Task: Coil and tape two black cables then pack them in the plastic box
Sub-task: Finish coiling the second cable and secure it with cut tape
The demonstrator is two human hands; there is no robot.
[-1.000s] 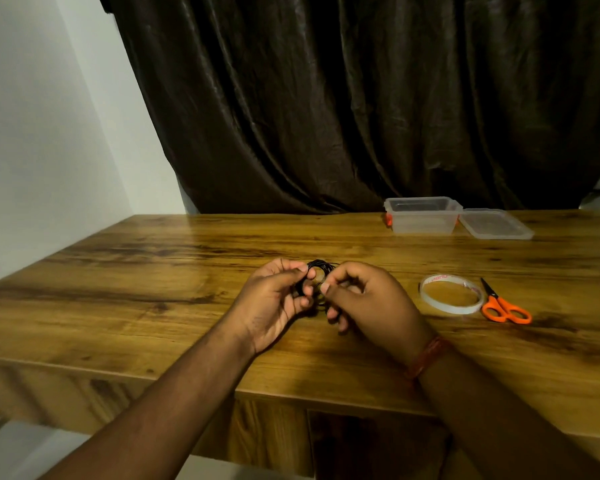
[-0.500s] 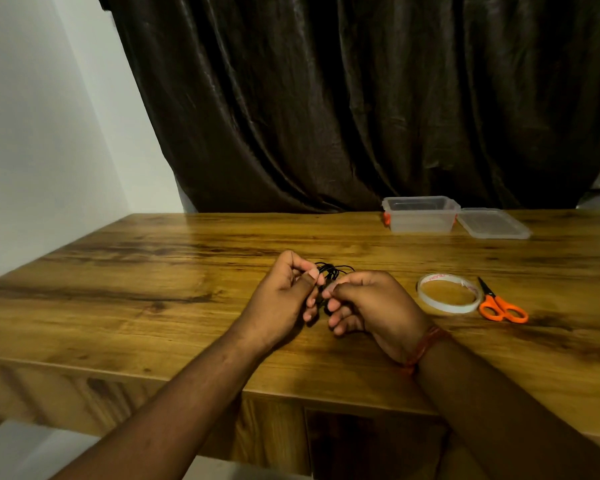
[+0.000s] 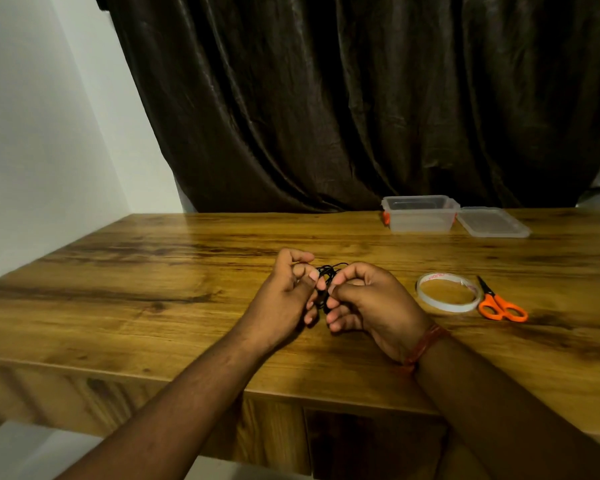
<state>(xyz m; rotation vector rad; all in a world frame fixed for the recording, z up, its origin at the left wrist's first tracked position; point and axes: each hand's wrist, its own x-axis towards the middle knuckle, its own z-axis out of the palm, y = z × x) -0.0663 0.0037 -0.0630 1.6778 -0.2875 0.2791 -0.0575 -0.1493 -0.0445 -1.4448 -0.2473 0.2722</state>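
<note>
A small coil of black cable (image 3: 327,274) is pinched between my two hands above the middle of the wooden table (image 3: 153,278). My left hand (image 3: 284,292) grips its left side with thumb and fingers. My right hand (image 3: 371,303) closes on its right side. Most of the coil is hidden by my fingers. A roll of clear tape (image 3: 447,296) lies flat to the right. The open clear plastic box (image 3: 420,213) stands at the back right. Only one cable is visible.
Orange-handled scissors (image 3: 499,303) lie just right of the tape roll. The box's clear lid (image 3: 492,221) rests beside the box on its right. A dark curtain (image 3: 361,98) hangs behind the table, with a white wall (image 3: 42,133) to the left.
Both hands have closed tighter around the coil and shifted slightly; less of the black cable shows between the fingers than a second ago.
</note>
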